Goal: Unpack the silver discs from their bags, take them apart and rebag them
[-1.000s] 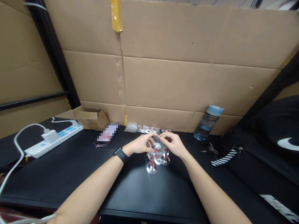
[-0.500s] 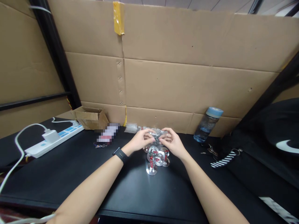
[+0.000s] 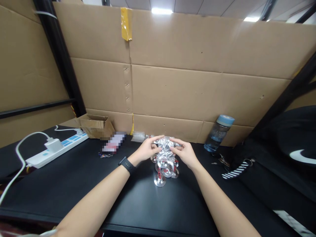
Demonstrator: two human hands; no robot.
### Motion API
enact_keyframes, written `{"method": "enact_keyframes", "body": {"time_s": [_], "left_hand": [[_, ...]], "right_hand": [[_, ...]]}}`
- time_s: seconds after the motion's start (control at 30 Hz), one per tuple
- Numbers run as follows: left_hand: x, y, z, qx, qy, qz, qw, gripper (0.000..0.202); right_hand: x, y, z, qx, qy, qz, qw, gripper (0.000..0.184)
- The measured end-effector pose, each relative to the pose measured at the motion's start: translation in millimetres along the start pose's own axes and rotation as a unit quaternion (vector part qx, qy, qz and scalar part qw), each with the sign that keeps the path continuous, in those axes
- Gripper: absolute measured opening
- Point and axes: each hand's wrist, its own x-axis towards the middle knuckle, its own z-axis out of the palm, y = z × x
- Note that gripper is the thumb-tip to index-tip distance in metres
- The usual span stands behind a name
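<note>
My left hand [image 3: 148, 148] grips the left side of a crinkled, shiny silvery sheet or bag [image 3: 166, 147], thumb and fingers closing on its edge. On the opposite side, my right hand [image 3: 183, 149] pinches the same crinkled piece. Whether it is foil or clear plastic I cannot tell. Just below it, several shiny round silver discs [image 3: 160, 180] with red marks lie in a loose cluster on the black table [image 3: 138, 204]. The crinkled piece partly covers the discs at the back. A black watch is on my left wrist.
A clear bottle with a blue lid [image 3: 219, 133] stands at the right, near keys with a striped strap [image 3: 235, 170] and a black bag [image 3: 283, 148]. Leftward are a small cardboard box [image 3: 98, 128], a blurred-out flat item [image 3: 114, 142] and a white power strip [image 3: 41, 159]. Cardboard [image 3: 172, 92] walls the back.
The crinkled piece now looks brighter and spread flatter between my hands, reaching lower over the back discs. Both hands stay in nearly the same place. The view has tilted slightly upward.
</note>
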Motion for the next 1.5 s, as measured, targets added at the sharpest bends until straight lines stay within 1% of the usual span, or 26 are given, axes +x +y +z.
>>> {"method": "enact_keyframes", "body": {"time_s": [0.07,0.13,0.17,0.2,0.3,0.33,0.37,0.43,0.5,0.57,0.63,0.7,0.77,0.8,0.83,0.97,1.03,1.1,1.2,1.3,1.4,1.5], "left_hand": [[-0.9,2.3,0.0,0.086,0.055,0.043,0.994,0.061],[-3.0,7.6,1.1,0.196,0.116,0.093,0.969,0.05],[-4.5,10.9,2.2,0.245,0.125,0.116,0.954,0.046],[-6.1,14.1,3.7,0.285,0.112,0.135,0.942,0.048],[-9.7,19.8,10.3,0.358,0.027,0.182,0.915,0.065],[-10.0,19.7,12.9,0.378,0.014,0.193,0.906,0.061],[-9.8,18.8,15.5,0.396,0.013,0.2,0.896,0.052],[-8.2,15.0,19.5,0.429,0.033,0.211,0.878,0.031],[-5.9,10.3,20.5,0.454,0.058,0.218,0.862,0.026],[-4.2,5.9,17.6,0.477,0.079,0.219,0.848,0.024],[-3.7,1.4,10.7,0.5,0.109,0.201,0.835,0.024],[-4.6,-4.1,0.8,0.521,0.162,0.155,0.824,0.026],[-6.6,-11.4,-10.6,0.534,0.221,0.086,0.812,0.029],[-7.7,-15.8,-16.3,0.538,0.24,0.051,0.807,0.03],[-8.6,-20.6,-21.7,0.54,0.248,0.017,0.804,0.032],[-10.5,-41.6,-36.3,0.541,0.219,-0.093,0.806,0.037],[-10.4,-51.3,-39.3,0.541,0.204,-0.125,0.806,0.038],[-10.2,-59.2,-40.7,0.538,0.185,-0.142,0.81,0.038],[-9.4,-66.5,-42.4,0.528,0.147,-0.167,0.82,0.037],[-8.1,-69.6,-46.3,0.515,0.124,-0.187,0.827,0.037],[-6.7,-72.3,-52.2,0.496,0.107,-0.198,0.839,0.035],[-6.0,-75.5,-56.9,0.485,0.093,-0.204,0.845,0.035]], "right_hand": [[0.6,1.6,-0.4,0.007,-0.017,-0.008,1.0,0.058],[1.6,4.9,-0.1,0.009,-0.025,-0.013,1.0,0.067],[2.1,6.8,0.1,0.008,-0.024,-0.013,1.0,0.07],[2.6,8.5,0.3,0.007,-0.021,-0.01,1.0,0.073],[3.2,11.8,0.9,0.012,0.002,0.007,1.0,0.077],[3.1,12.1,1.3,0.02,0.007,0.015,1.0,0.079],[2.8,12.1,1.8,0.029,0.005,0.021,0.999,0.081],[2.2,11.4,3.3,0.05,-0.014,0.012,0.999,0.078],[1.7,9.7,4.9,0.06,-0.042,-0.017,0.997,0.069],[1.7,7.8,5.5,0.043,-0.064,-0.05,0.996,0.06],[2.4,6.9,3.5,-0.017,-0.07,-0.079,0.994,0.054],[4.1,9.4,-1.8,-0.114,-0.053,-0.118,0.985,0.046],[7.2,17.3,-10.6,-0.22,-0.025,-0.145,0.964,0.037],[9.2,23.4,-16.0,-0.269,-0.012,-0.147,0.952,0.035],[11.4,30.7,-21.6,-0.313,-0.003,-0.137,0.94,0.036],[20.0,63.2,-39.8,-0.443,0.005,-0.046,0.895,0.048],[22.7,75.5,-43.4,-0.476,-0.009,-0.007,0.88,0.053],[24.0,82.3,-43.8,-0.49,-0.029,0.012,0.871,0.055],[24.2,83.6,-41.8,-0.499,-0.04,0.005,0.866,0.053],[23.6,80.3,-39.1,-0.511,-0.028,0.004,0.859,0.051],[23.1,77.6,-37.7,-0.518,-0.016,0.039,0.854,0.049],[22.9,75.5,-39.9,-0.52,-0.019,0.069,0.851,0.049]]}}
